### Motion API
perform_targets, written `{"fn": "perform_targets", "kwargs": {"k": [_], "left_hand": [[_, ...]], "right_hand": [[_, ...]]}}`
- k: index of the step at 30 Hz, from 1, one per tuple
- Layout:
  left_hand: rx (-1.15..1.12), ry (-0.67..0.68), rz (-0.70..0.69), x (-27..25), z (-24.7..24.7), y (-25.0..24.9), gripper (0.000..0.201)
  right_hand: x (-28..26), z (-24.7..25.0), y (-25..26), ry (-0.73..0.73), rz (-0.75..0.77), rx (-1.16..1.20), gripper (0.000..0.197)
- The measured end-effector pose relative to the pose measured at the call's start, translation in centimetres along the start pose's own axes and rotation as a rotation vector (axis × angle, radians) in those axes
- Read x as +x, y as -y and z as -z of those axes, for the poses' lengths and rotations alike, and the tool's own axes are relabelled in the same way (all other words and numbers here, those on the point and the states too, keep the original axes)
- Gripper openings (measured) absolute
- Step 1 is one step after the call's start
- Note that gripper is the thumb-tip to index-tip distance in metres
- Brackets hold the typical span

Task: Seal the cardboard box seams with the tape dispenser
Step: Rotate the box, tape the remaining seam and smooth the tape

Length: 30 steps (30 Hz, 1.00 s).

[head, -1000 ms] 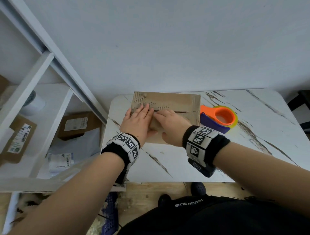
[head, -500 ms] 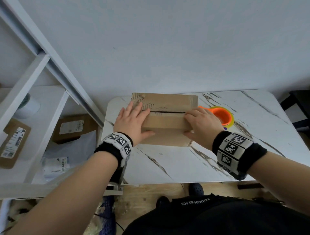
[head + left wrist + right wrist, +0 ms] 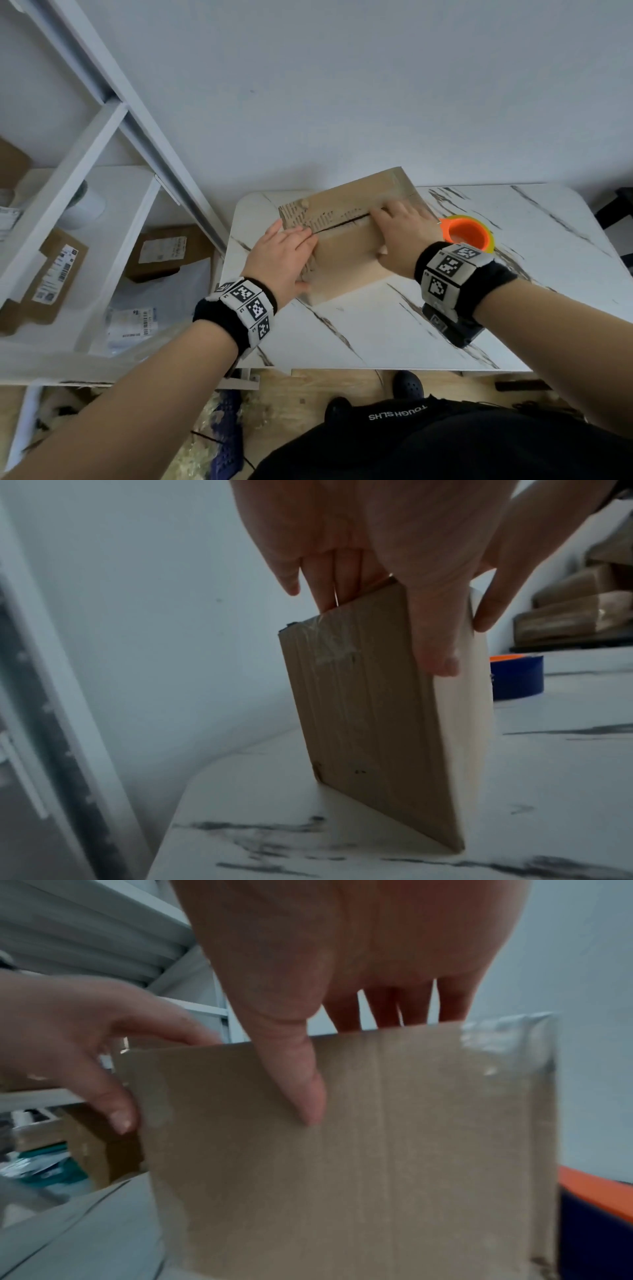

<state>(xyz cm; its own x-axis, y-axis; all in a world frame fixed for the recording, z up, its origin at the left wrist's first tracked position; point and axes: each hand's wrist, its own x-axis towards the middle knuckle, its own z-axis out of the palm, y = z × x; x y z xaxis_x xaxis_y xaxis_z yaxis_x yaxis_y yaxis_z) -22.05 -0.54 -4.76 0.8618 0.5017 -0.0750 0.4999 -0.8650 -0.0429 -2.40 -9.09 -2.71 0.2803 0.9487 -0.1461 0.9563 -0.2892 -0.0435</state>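
White marble-pattern table (image 3: 394, 329) against a plain wall, white shelving (image 3: 85, 164) on the left with labelled parcels (image 3: 161, 251) on it. We have the cardboard box (image 3: 346, 253) sitting far-left on the table, turned at an angle, top seam showing as a dark open slit between the flaps. Our left hand (image 3: 281, 260) grips the box's left end: fingers over the top edge, thumb down the side face, clear in the left wrist view (image 3: 394, 569). Our right hand (image 3: 404, 240) holds the right part of the box, fingers laid across the top near the seam, thumb (image 3: 301, 1085) pressed down the near face. Old clear tape (image 3: 507, 1042) is stuck over one upper corner of the box. Tape dispenser (image 3: 467, 233), orange with a blue body, sits on the table just right of the box, partly hidden behind our right wrist; neither hand touches it. Both wrists carry black bands with black-and-white marker tiles (image 3: 448, 265).
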Motion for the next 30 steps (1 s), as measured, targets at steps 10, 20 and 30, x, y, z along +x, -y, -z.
{"fn": "perform_targets", "kwargs": {"k": [10, 20, 30], "left_hand": [[-0.035, 0.023, -0.045, 0.6, 0.3, 1.4, 0.093], [-0.095, -0.02, 0.016, 1.8, 1.0, 1.9, 0.055], [-0.16, -0.127, 0.017, 0.7, 0.7, 0.8, 0.04]], "right_hand": [[0.4, -1.1, 3.5, 0.106, 0.353, 0.013, 0.075], [-0.4, -0.2, -1.4, 0.108, 0.061, -0.054, 0.089], [0.0, -1.4, 2.6, 0.113, 0.39, -0.062, 0.091]]}}
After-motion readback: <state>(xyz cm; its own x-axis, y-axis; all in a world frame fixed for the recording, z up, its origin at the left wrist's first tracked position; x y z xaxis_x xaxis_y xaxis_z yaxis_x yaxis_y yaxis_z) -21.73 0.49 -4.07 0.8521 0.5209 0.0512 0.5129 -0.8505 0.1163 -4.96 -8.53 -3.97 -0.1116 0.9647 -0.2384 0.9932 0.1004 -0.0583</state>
